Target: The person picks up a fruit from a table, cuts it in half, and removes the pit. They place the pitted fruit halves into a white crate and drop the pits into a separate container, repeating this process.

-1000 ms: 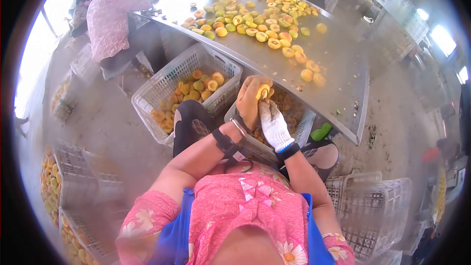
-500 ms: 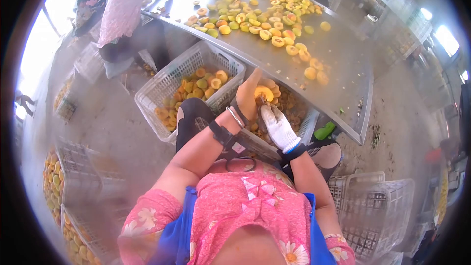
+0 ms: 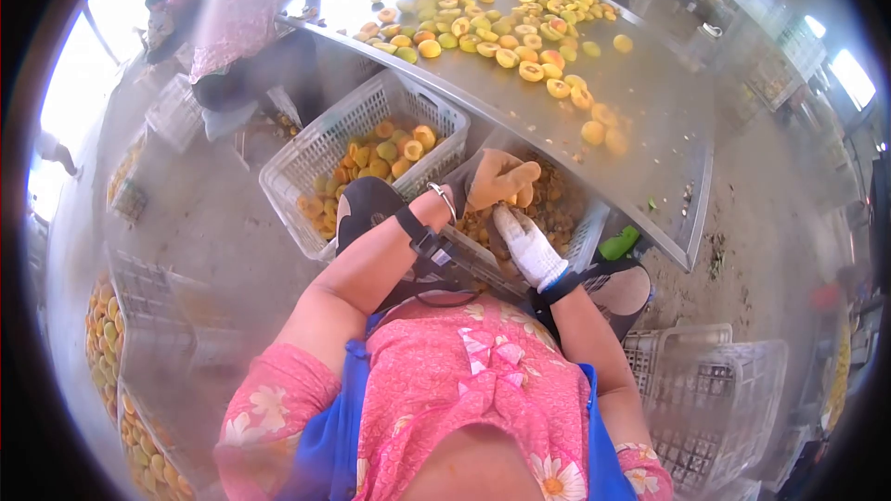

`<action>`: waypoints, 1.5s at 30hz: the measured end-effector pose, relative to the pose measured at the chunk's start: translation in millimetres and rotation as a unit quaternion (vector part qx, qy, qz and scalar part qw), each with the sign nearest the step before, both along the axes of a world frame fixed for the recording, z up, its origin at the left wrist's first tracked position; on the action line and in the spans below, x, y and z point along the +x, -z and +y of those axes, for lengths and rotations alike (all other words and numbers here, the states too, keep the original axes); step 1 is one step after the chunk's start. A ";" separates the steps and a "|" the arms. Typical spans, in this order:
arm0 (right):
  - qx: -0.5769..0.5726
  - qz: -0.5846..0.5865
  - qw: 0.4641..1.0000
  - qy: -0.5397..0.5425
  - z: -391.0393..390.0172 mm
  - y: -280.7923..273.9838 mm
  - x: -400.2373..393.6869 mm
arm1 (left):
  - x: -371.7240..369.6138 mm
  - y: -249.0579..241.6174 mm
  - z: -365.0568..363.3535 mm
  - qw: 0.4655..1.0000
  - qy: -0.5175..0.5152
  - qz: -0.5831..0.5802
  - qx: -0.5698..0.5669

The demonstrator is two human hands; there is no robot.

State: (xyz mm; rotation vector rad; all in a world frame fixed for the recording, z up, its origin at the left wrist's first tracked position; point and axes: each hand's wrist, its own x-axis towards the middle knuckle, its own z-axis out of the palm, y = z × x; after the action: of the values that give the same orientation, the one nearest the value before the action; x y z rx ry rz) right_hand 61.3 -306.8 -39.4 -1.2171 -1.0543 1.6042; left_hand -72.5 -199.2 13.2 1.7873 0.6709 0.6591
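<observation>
My left hand (image 3: 502, 178), in a tan glove, is closed with its fingers curled, over a crate (image 3: 594, 237) of cut scraps between my knees. Below those fingers shows a yellow-orange edge of a peach half (image 3: 524, 197); most of it is hidden. Just beneath, my right hand (image 3: 529, 243) wears a white glove stained at the fingertips. It is closed around a small dark tool (image 3: 501, 210), whose shape is mostly covered. A white crate (image 3: 278, 172) of peach halves (image 3: 380, 162) stands to the left of my hands.
A metal table (image 3: 650, 167) with many peach halves stretches ahead, its edge close above my hands. A green object (image 3: 619, 243) lies right of my knees. Stacked crates (image 3: 715, 399) stand at right, fruit-filled crates (image 3: 139, 445) at left. Other people sit around the table.
My left hand has turned over and moved slightly right, so the peach half's cut face no longer shows. My right hand has dropped slightly, apart from the fruit.
</observation>
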 end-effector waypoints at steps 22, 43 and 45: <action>-0.156 0.083 0.983 0.045 29.3 4.1 27.6 | -36.9 45.7 82.3 0.834 -0.306 -0.423 -0.179; 0.201 -0.539 0.814 0.076 31.5 -41.5 96.8 | -124.8 -21.8 198.2 0.851 -0.477 0.101 0.194; 0.429 -0.798 0.419 0.059 48.7 36.7 226.3 | -125.0 -44.1 206.8 0.882 -0.432 0.135 0.134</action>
State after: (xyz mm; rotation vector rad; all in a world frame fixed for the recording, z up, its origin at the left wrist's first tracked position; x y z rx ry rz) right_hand 287.7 -258.1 -76.2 -1.6654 -2.2591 -0.9689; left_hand -197.5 7.6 57.3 1.7982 1.6853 1.1396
